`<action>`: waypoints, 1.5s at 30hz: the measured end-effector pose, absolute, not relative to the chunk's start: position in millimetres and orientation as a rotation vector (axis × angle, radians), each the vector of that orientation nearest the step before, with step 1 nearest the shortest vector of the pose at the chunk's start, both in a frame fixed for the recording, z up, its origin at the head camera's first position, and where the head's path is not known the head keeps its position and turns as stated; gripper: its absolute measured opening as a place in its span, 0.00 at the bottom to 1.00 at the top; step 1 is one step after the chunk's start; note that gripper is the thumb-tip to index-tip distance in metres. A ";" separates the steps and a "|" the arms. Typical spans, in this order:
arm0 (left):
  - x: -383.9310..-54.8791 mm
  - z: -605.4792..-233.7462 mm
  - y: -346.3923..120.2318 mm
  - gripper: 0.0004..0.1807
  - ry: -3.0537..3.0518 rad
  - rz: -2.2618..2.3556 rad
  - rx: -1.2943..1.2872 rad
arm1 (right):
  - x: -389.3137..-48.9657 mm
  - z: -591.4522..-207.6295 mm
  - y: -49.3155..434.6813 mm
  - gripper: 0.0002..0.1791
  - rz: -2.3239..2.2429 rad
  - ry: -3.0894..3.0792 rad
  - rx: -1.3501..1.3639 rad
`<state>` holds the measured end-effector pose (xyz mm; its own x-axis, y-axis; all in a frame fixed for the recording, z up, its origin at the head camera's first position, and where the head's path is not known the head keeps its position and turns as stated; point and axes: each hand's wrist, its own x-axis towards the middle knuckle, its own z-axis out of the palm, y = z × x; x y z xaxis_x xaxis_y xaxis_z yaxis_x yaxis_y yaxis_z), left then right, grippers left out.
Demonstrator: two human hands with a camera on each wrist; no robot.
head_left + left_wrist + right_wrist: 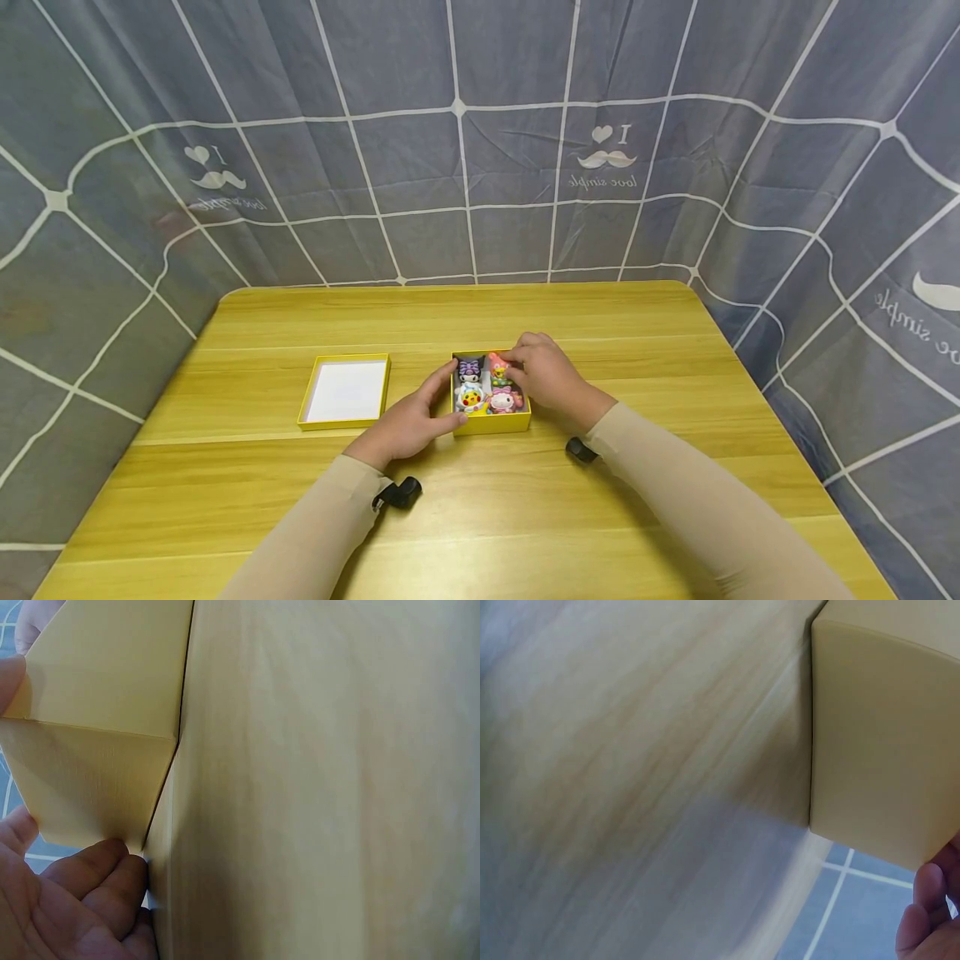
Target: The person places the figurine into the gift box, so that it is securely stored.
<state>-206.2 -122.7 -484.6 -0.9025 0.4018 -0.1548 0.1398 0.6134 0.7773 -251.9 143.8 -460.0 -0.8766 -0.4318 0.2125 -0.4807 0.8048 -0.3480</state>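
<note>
A yellow box stands uncovered on the table, with several small toy figurines inside. A dark purple and white figurine is at the far left, and a yellow-faced one with a white hood is at the near left. The near right holds a pink and white figurine. My left hand grips the box's left side, thumb at the near corner and fingertips against the wall. At the far right, my right hand pinches a pink and red figurine between thumb and finger, partly covering it.
Left of the box lies its yellow lid, white inside facing up. The wooden table extends around both. A grey checked curtain hangs behind the table and along its sides.
</note>
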 end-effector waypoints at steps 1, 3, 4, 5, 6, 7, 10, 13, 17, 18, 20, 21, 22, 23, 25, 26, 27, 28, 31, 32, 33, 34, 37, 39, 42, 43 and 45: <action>-206.1 -484.5 -122.7 0.51 2.530 1.175 0.437 | -251.7 -460.0 143.7 0.17 0.606 -2.868 0.726; -206.0 -484.2 -122.7 0.51 2.532 1.170 0.438 | -251.4 -459.7 143.6 0.17 0.610 -2.868 0.722; -205.9 -484.0 -122.6 0.51 2.534 1.168 0.438 | -251.3 -459.5 143.6 0.17 0.615 -2.868 0.720; -205.9 -483.8 -122.5 0.51 2.534 1.167 0.437 | -251.3 -459.5 143.7 0.17 0.617 -2.868 0.719; -205.8 -483.7 -122.5 0.51 2.533 1.167 0.437 | -251.3 -459.4 143.7 0.17 0.618 -2.868 0.719; -205.8 -483.6 -122.5 0.51 2.532 1.168 0.437 | -251.3 -459.4 143.7 0.17 0.619 -2.868 0.719; -205.7 -483.7 -122.4 0.51 2.527 1.170 0.432 | -251.2 -458.9 143.7 0.17 0.622 -2.874 0.718; -205.6 -483.7 -122.4 0.51 2.521 1.177 0.430 | -250.9 -458.4 143.5 0.17 0.627 -2.879 0.718; -205.3 -483.6 -122.3 0.51 2.516 1.182 0.427 | -250.8 -458.4 143.6 0.17 0.629 -2.883 0.712; -205.3 -483.6 -122.3 0.51 2.517 1.182 0.427 | -250.8 -458.7 143.8 0.17 0.626 -2.884 0.711; -205.4 -483.8 -122.4 0.51 2.518 1.179 0.428 | -251.0 -458.9 143.9 0.17 0.619 -2.887 0.710; -205.3 -483.8 -122.4 0.51 2.520 1.176 0.427 | -251.0 -459.0 144.0 0.17 0.617 -2.887 0.711; -205.3 -483.8 -122.3 0.51 2.521 1.174 0.428 | -251.1 -459.0 143.9 0.17 0.617 -2.888 0.711; -205.3 -483.7 -122.3 0.51 2.523 1.171 0.429 | -251.0 -458.9 144.0 0.17 0.612 -2.889 0.711; -205.2 -483.5 -122.2 0.51 2.525 1.167 0.429 | -250.8 -458.6 144.0 0.17 0.613 -2.890 0.712; -205.1 -483.4 -122.2 0.51 2.527 1.164 0.429 | -250.6 -458.5 144.0 0.17 0.613 -2.891 0.711; -205.0 -483.2 -122.2 0.51 2.528 1.163 0.429 | -250.4 -458.4 144.0 0.17 0.614 -2.891 0.710; -204.9 -483.1 -122.1 0.51 2.528 1.161 0.429 | -250.3 -458.5 144.0 0.17 0.615 -2.893 0.708; -204.8 -482.6 -122.0 0.51 2.527 1.162 0.429 | -250.2 -458.5 144.0 0.17 0.617 -2.897 0.705; -204.7 -482.5 -121.9 0.51 2.526 1.163 0.430 | -250.3 -458.6 144.1 0.17 0.616 -2.898 0.704; -204.7 -482.4 -121.9 0.51 2.526 1.165 0.430 | -250.4 -458.7 144.1 0.17 0.616 -2.898 0.704; -204.7 -482.3 -121.9 0.51 2.524 1.166 0.431 | -250.5 -458.7 144.0 0.17 0.616 -2.898 0.705; -204.6 -482.0 -121.9 0.51 2.523 1.169 0.431 | -250.9 -459.1 143.9 0.17 0.608 -2.890 0.708; -204.4 -481.7 -121.9 0.51 2.523 1.169 0.431 | -250.9 -459.1 143.6 0.17 0.607 -2.887 0.706; -203.9 -481.3 -121.9 0.51 2.522 1.169 0.428 | -250.6 -459.1 143.0 0.17 0.605 -2.884 0.704; -203.8 -481.3 -121.9 0.51 2.521 1.169 0.428 | -250.3 -459.0 142.9 0.17 0.603 -2.884 0.703; -203.6 -481.2 -121.8 0.51 2.522 1.168 0.427 | -249.7 -458.7 142.8 0.17 0.601 -2.884 0.701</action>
